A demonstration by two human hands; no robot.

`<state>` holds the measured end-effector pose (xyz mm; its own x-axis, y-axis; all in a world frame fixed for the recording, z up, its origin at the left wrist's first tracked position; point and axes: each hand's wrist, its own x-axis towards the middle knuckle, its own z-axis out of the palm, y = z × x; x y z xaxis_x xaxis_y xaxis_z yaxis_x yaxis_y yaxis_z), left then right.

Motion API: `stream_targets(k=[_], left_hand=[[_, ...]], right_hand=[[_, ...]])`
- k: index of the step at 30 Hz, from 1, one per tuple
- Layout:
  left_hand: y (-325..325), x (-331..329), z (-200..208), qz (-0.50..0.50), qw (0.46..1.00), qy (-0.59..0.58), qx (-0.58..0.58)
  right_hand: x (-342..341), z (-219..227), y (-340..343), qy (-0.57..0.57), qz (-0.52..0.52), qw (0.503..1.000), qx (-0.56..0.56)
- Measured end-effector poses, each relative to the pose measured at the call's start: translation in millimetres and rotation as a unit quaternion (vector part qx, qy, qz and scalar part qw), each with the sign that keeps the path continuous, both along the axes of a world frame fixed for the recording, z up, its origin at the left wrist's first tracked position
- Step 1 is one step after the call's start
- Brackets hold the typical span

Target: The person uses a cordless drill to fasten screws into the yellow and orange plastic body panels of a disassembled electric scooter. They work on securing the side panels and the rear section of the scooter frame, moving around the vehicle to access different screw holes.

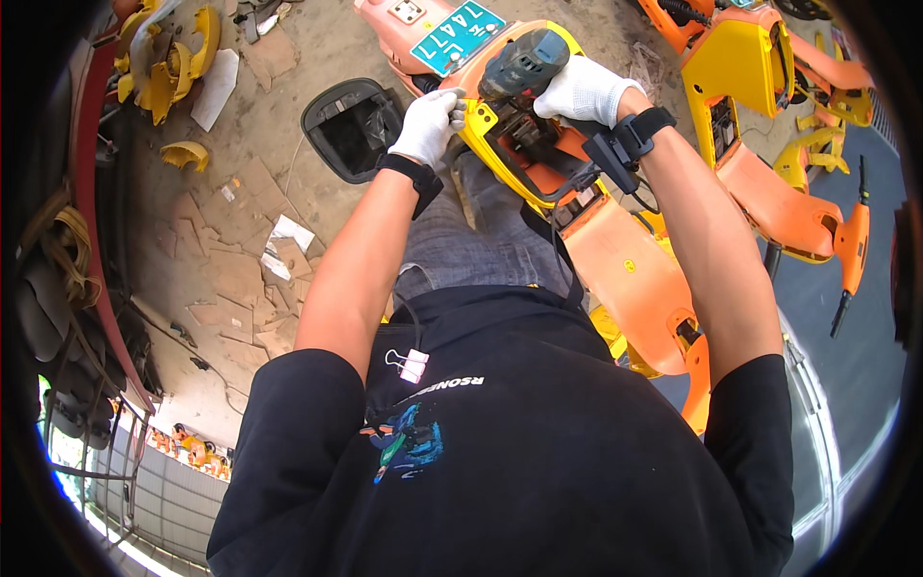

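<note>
An orange and yellow electric scooter (pixel 625 260) stands before me, its yellow-rimmed seat opening uncovered and dark inner parts showing. My right hand (pixel 588 91), in a white glove, grips a dark cordless drill (pixel 524 63) over the rear of that opening. The drill's tip is hidden from this view. My left hand (pixel 430 127), also gloved, has its fingers closed at the left corner of the yellow rim (pixel 480 115). Whatever is between those fingers is too small to make out. Behind the drill, a teal licence plate (pixel 457 37) sits on the orange rear fender (pixel 383 21).
A black hollow seat or tray-like shell (pixel 348 130) lies left of the scooter. Yellow plastic panels (pixel 173 72) and torn cardboard (pixel 240 274) are scattered at left. Another orange and yellow scooter (pixel 784 202) stands close on the right. A red-edged rack (pixel 85 192) lines the far left.
</note>
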<state>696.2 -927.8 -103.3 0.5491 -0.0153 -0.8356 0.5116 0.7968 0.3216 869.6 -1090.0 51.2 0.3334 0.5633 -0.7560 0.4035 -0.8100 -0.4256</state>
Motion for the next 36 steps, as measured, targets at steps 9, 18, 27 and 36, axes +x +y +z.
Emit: stream_targets(k=[9,18,27,36], left_hand=[[-1.2,-1.3,-2.5,-0.014,1.000,-0.015,0.010],[-3.7,0.1,-1.8,-0.030,0.999,-0.013,0.039],[-4.4,-4.3,-13.0,-0.046,0.997,-0.021,0.056],[3.2,5.5,5.0,-0.007,0.999,0.014,-0.044]], right_hand=[[-21.1,-12.4,-18.0,-0.022,-0.042,0.998,0.047],[-56.1,-19.5,-43.3,-0.010,-0.157,0.984,0.088],[-65.1,2.9,-22.2,-0.194,0.106,0.975,0.038],[-61.1,36.9,0.6,-0.250,0.293,0.922,0.025]])
